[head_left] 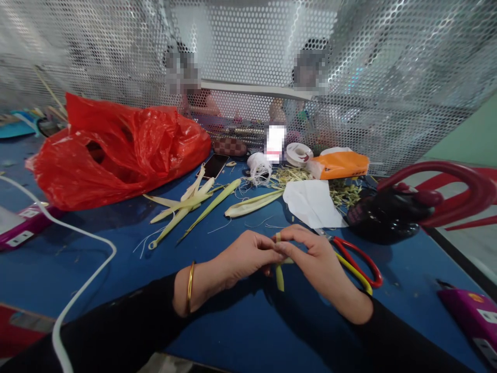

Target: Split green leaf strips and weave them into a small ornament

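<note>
Both hands meet over the blue table, fingers closed around a narrow strip of pale green husk (280, 278). My left hand (248, 254), with a gold bangle at the wrist, pinches it from the left. From the other side, my right hand (310, 254) grips the same strip with thumb and forefinger. One end hangs below the fingertips; the part between the fingers is hidden. Scissors (363, 264) with red and yellow handles lie beside my right hand, partly under it. Beyond the hands rest a long husk piece (254, 203) and a pile of husk strips (186, 203).
A red plastic bag (128, 155) fills the back left. White thread (259, 168), a ribbon roll (298, 154), an orange packet (339, 163) and white paper (312, 202) lie behind. A dark jug (388, 212) stands right; a white cable (97, 235) crosses the left.
</note>
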`<state>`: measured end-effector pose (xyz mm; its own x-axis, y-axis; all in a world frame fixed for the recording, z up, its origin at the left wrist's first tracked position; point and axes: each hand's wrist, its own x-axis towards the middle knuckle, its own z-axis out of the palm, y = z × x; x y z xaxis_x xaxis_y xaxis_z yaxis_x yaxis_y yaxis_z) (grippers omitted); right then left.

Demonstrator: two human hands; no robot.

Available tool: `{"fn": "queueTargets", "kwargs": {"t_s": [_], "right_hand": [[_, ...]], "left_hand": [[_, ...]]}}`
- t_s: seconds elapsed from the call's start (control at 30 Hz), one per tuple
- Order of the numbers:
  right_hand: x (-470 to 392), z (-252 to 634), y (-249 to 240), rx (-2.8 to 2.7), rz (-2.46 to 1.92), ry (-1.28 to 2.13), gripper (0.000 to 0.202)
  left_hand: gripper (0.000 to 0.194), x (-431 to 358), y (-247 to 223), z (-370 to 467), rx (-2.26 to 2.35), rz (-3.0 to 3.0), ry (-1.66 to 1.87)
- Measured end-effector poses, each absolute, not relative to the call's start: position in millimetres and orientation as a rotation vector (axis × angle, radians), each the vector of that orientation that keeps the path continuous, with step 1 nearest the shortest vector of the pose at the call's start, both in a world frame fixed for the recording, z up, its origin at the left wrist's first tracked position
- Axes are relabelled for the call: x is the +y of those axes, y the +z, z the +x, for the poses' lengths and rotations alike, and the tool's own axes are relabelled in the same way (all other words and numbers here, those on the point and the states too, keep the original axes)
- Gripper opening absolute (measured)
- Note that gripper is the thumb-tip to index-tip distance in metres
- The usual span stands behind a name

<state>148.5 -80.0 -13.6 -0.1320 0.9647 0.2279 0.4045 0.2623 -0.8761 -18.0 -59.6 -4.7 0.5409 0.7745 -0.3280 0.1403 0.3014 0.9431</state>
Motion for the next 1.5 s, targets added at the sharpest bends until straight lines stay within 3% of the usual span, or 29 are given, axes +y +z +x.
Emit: {"fn": "queueTargets", "kwargs": {"t_s": [0.4, 0.73, 1.07, 1.33, 1.5], "right_hand": [[-89.1, 142.4, -18.0, -1.588, -1.369, 0.728, 0.019], [-84.8, 153.5, -4.3, -1.610, -1.470, 0.552, 0.023], [-87.3, 148.0, -13.1, -1.870, -1.380, 0.614, 0.031], [-90.1, 147.2, -9.9, -1.896, -1.352, 0.530, 0.029], [-93.0, 149.3, -7.9, -1.761, -1.345, 0.140, 0.012]], "left_hand": [[0.028, -63.0, -8.3, -20.7, 0.927, 1.409, 0.406], [0.022, -52.9, -3.6, -19.6, 0.945, 0.880, 0.792], [0.017, -53.9, -3.2, -16.7, 0.986, 1.065, 0.798], [0.014, -51.3, -1.9, -18.3, 1.009, 1.105, 0.823], [0.033, -46.7, -5.8, -21.1, 0.930, 0.938, 0.876]]}}
